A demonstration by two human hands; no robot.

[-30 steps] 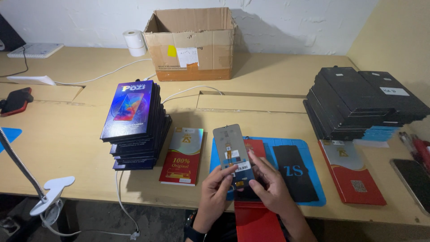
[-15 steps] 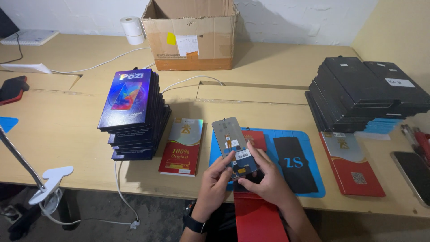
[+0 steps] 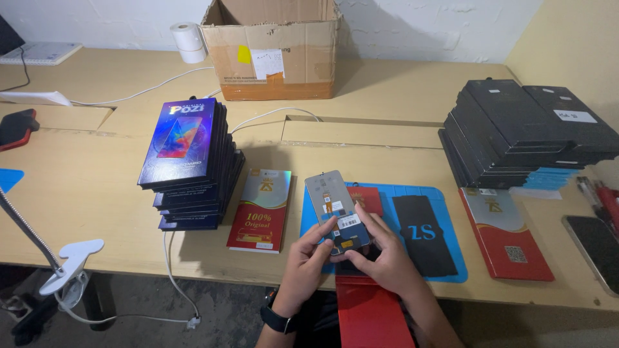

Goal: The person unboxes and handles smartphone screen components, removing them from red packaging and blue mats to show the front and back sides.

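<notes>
left hand [image 3: 308,259] and right hand [image 3: 382,254] both grip grey phone screen panel [image 3: 335,207], white label facing up | blue mat [image 3: 438,232] beneath | red-silver flat box [image 3: 261,209] left | dark box stack [image 3: 190,161] far-left | cardboard carton [image 3: 274,48] far

Wooden table [image 3: 97,187], white wall [image 3: 116,16], yellow side wall [image 3: 574,38].

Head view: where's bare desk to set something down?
Bare wood desk left of the dark box stack, and between the brown cardboard box and black box stacks. Crowded: blue mat, where both hands hold the grey phone screen.
</notes>
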